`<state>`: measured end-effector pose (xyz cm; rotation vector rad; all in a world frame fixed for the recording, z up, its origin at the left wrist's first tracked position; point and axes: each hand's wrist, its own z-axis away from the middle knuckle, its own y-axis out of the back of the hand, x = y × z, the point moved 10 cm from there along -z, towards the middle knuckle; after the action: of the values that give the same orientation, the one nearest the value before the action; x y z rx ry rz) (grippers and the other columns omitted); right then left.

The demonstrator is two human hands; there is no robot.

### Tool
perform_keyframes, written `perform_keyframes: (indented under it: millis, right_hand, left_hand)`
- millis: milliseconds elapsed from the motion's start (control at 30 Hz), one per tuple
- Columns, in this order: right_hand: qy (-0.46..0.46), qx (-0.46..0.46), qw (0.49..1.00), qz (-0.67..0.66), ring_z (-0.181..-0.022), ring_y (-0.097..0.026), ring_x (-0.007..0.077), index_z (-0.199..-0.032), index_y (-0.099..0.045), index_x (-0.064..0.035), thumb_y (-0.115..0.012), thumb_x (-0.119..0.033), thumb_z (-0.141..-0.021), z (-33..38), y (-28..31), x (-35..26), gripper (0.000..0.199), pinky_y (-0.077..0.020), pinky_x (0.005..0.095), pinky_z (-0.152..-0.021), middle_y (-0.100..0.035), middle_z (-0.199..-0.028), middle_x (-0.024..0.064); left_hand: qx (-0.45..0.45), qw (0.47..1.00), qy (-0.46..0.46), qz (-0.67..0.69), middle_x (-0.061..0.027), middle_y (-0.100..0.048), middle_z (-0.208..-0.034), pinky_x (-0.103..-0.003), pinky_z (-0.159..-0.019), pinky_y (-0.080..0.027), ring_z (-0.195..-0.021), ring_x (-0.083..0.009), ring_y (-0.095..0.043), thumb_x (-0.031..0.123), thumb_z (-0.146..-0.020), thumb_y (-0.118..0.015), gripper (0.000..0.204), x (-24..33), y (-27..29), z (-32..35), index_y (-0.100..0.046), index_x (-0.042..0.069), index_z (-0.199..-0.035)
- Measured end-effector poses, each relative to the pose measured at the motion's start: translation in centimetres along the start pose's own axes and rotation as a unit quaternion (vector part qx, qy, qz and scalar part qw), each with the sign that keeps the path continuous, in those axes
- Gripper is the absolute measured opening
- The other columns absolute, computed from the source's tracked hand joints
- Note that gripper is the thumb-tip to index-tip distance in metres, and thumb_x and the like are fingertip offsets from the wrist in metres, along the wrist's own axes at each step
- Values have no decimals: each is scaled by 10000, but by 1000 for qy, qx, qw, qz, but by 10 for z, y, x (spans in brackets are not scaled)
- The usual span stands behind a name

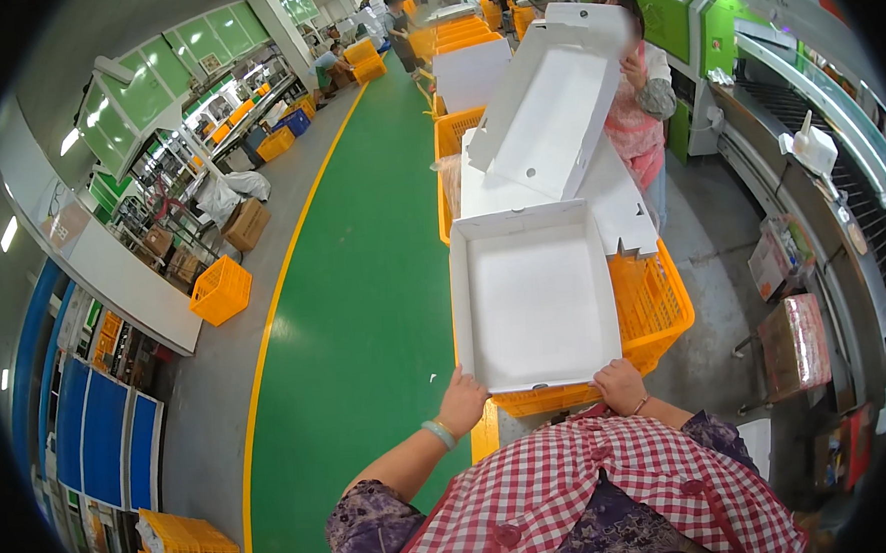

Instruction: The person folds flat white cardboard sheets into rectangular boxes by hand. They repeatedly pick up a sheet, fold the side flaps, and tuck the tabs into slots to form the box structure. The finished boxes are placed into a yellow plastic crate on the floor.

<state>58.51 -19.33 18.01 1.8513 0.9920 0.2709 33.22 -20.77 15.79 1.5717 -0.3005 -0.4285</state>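
A shallow white cardboard box [537, 302], open at the top, sits in front of me over an orange crate [655, 305]. My left hand [463, 401] grips its near left corner, and a pale bracelet circles that wrist. On the near right corner my right hand [619, 385] is closed in the same way. Nothing lies inside the box. Beyond it, a longer white cardboard tray [545, 121] leans tilted over flat white cardboard sheets [614, 202].
A person in a pink apron [638, 126] stands past the cardboard, one hand raised. Orange crates [460, 30] line up ahead. To the left runs a green floor lane [337, 252] edged in yellow. At right is a machine with a roller conveyor [805, 117]; a taped carton [795, 346] stands near it.
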Motion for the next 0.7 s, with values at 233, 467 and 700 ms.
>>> perform_keyframes:
  millis: [233,467,700]
  right_hand:
    - [3,-5,1000,28,-738,-573,240,-777,-582,-81,-642,-161,-787,2,-5,-6,101,-435,365,-702,-602,-727,76]
    - [-20,-23,997,-69,-719,-585,286,-803,-531,-69,-547,-139,-843,-3,-25,-12,83,-462,399,-647,-585,-731,95]
    - [-70,-23,994,-86,-699,-593,309,-779,-535,-79,-547,-190,-873,3,-30,10,146,-472,433,-630,-594,-702,114]
  left_hand:
    - [171,972,2,161,-76,-639,-969,-429,-898,-430,-924,-252,-595,155,-882,-573,180,44,8,-16,-592,79,-1044]
    - [201,959,-32,196,-94,-623,-879,-398,-791,-441,-841,-269,-591,153,-883,-542,128,54,25,-21,-582,67,-969]
    - [138,975,-16,176,-97,-624,-861,-406,-746,-444,-828,-279,-592,188,-872,-566,129,54,-3,-40,-568,70,-922]
